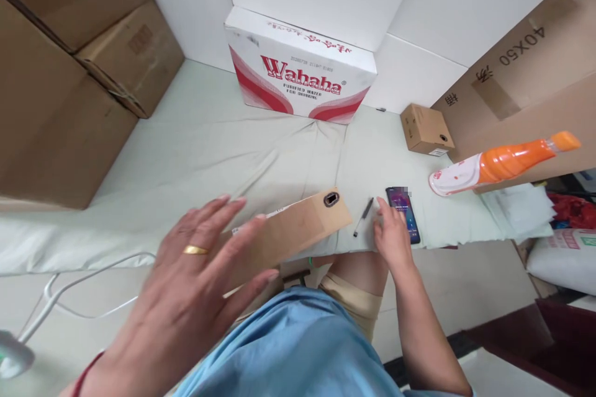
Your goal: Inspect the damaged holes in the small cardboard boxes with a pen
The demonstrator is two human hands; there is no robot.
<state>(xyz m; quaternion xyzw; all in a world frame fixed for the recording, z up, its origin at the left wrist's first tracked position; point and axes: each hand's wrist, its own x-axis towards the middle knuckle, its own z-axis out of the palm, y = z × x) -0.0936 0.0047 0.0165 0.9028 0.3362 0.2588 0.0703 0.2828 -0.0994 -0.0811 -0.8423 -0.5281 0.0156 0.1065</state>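
Observation:
My left hand (198, 267), with a gold ring, is open in the near left, fingers stretched out and slightly apart. Behind its fingers lies a long brown cardboard box (293, 229) at the table's front edge. It has a dark-rimmed oval hole at its right end, and its left part is hidden by the hand. I cannot tell whether the fingers touch the box. My right hand (392, 232) is between a black pen (367, 209) and a lit smartphone (410, 217), overlapping the phone's left side. Its fingers are partly bent and apart, with nothing visible in them.
A white and red water carton (302, 74) stands against the wall. Large cardboard boxes (60, 93) occupy the left. To the right are a small brown box (426, 129), an orange bottle (503, 164), plastic bags (524, 208) and a tall carton (521, 74). A white cable hangs at lower left.

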